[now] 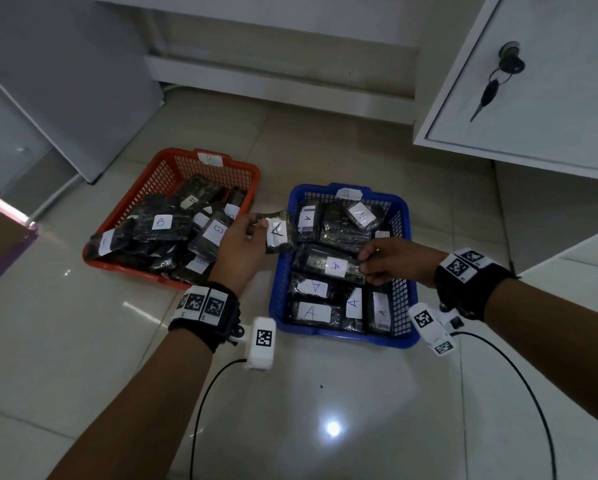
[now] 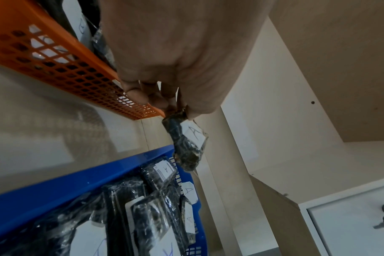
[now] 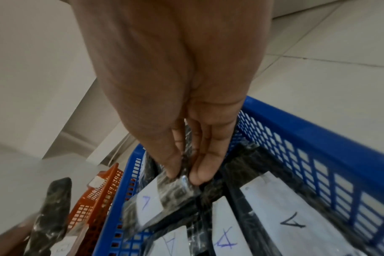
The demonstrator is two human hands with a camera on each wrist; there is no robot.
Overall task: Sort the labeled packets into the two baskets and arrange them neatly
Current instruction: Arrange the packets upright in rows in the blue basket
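While both hands pinch A packets — left hand (image 1: 237, 242) above blue basket (image 1: 403, 336) rim, right hand (image 1: 393, 259) inside it.

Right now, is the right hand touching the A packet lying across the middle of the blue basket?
Touching. The right wrist view shows the right hand pinching the A packet's end between thumb and fingertips inside the blue basket; the head view agrees.

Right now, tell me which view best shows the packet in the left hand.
The head view: the left hand holds the packet with its A label facing up, between both baskets. The left wrist view shows it dangling, label partly visible; the right wrist view shows only a blurred dark edge.
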